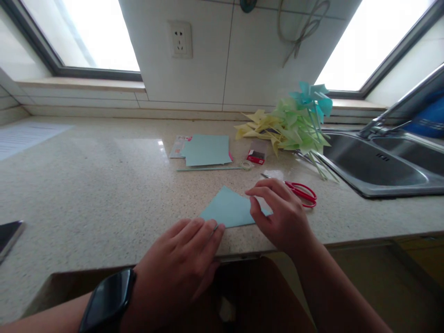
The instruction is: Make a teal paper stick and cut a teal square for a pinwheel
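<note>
A sheet of light blue paper (229, 208), folded into a triangle-like shape, lies near the counter's front edge. My left hand (187, 254) presses its closed fingers on the paper's lower left corner, covering that part. Over the right corner curves my right hand (282, 212), thumb and forefinger a little apart, with no pinch on the sheet visible. Just behind the right hand lie scissors with red handles (305, 193), their blades partly hidden.
Further back are a stack of blue paper squares (207, 150), a pale thin stick (208, 169), a tape roll (246, 164) and a small red box (256, 153). Paper pinwheels (291, 120) lie beside the sink (367, 171). A phone-like dark object (10, 236) sits far left.
</note>
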Available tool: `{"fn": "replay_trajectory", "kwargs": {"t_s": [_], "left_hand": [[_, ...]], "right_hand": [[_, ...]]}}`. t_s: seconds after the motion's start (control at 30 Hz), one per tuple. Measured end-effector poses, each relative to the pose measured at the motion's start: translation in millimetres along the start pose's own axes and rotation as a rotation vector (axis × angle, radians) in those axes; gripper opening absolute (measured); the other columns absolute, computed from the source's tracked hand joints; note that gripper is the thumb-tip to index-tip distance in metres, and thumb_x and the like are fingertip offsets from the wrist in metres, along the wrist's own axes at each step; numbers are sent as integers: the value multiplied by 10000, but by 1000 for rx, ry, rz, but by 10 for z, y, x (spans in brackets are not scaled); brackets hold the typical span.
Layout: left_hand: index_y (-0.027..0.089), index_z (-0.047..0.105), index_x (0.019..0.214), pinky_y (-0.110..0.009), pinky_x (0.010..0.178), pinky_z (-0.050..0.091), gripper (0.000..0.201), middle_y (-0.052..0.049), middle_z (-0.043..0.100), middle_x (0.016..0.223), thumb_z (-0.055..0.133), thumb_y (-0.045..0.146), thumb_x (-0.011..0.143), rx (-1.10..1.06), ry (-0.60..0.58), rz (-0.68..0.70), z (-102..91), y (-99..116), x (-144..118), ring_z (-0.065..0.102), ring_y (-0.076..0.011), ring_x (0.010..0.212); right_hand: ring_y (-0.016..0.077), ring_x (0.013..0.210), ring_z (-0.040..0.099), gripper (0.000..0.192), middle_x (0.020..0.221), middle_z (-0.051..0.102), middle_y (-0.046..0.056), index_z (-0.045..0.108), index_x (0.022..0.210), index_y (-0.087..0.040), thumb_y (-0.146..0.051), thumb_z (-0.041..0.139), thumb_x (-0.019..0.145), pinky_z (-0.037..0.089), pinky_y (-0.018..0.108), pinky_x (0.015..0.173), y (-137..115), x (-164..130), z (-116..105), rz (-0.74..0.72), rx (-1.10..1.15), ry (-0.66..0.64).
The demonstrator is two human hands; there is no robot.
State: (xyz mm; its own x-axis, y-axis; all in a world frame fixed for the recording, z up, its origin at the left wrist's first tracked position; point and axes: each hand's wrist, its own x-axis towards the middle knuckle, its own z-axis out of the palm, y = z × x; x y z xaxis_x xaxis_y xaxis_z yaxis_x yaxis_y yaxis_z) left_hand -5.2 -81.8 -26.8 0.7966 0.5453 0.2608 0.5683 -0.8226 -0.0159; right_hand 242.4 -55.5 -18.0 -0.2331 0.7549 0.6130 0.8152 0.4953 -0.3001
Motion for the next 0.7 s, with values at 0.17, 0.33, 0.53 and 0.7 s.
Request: {"fn": "replay_trajectory", "kwargs": {"t_s": [0.17, 0.33, 0.53, 0.7], "left_hand": [[96, 549, 1358, -482, 961, 502, 426, -132, 659, 1329, 542, 258, 964, 32, 20, 1, 29, -38, 14, 621, -305, 1133], [68, 573, 1299, -494, 900, 531, 430, -155, 685, 1259, 588, 290, 931, 79, 16, 0, -7, -49, 42, 644, -325, 1063], [63, 603, 1262, -481, 881, 538, 466, -166, 705, 1216, 631, 364, 907, 157, 56, -40, -11, -59, 24, 654, -331, 1044], [29, 566, 1334, -510, 959, 504, 635, -213, 647, 1338, 664, 464, 882, 205, 50, -112, 39, -83, -30, 619, -368, 1143]], "right_hand": [[165, 714, 588, 150, 856, 624, 30, 637, 885, -211, -90, 559, 843, 521, 327, 656, 44, 248, 56, -35, 160, 191], [132, 589, 498, 137, 743, 576, -2, 605, 790, -217, -96, 549, 821, 451, 299, 565, 46, 486, 14, -46, 157, 299], [130, 574, 492, 152, 687, 590, -14, 580, 753, -217, -110, 510, 836, 442, 292, 582, 147, 874, 23, -174, 84, 388], [140, 615, 529, 102, 682, 573, -13, 607, 788, -189, -108, 550, 813, 457, 300, 629, 166, 832, 82, -298, 57, 345]]}}
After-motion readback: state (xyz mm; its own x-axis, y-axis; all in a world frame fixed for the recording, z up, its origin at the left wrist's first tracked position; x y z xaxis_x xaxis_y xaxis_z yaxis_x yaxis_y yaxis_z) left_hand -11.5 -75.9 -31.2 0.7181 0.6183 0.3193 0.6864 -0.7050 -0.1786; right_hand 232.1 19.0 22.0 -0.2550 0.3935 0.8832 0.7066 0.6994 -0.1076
